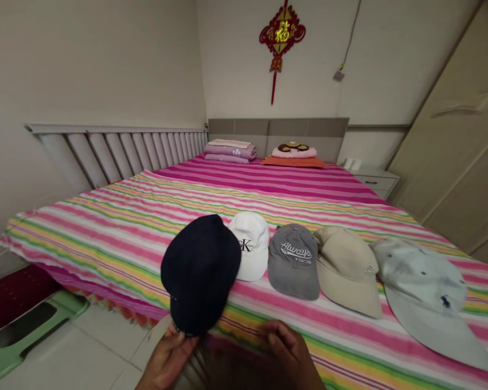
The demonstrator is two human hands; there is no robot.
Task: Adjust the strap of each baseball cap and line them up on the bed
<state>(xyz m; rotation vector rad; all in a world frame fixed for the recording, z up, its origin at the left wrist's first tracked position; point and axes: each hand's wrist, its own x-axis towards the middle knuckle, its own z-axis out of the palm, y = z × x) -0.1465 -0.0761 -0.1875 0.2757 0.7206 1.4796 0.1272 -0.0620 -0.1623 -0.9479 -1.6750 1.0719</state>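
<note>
My left hand (171, 351) pinches the brim edge of a dark navy cap (201, 271), which is held up over the near edge of the striped bed. To its right, partly behind it, lies a white cap (257, 244) with black letters. Farther right in a row are a grey cap (295, 262) with white lettering, a beige cap (347, 268) and a pale grey-blue cap (427, 295) with a small dark emblem. My right hand (284, 344) is below the grey cap, fingers curled together and blurred; whether anything small is in them cannot be made out.
The striped bedspread (126, 238) covers the bed. Folded bedding (230, 151) and a pink pillow pile (295, 154) lie by the headboard (239, 130). A green stool (36, 330) stands on the floor at left, a white nightstand (376, 179) at right.
</note>
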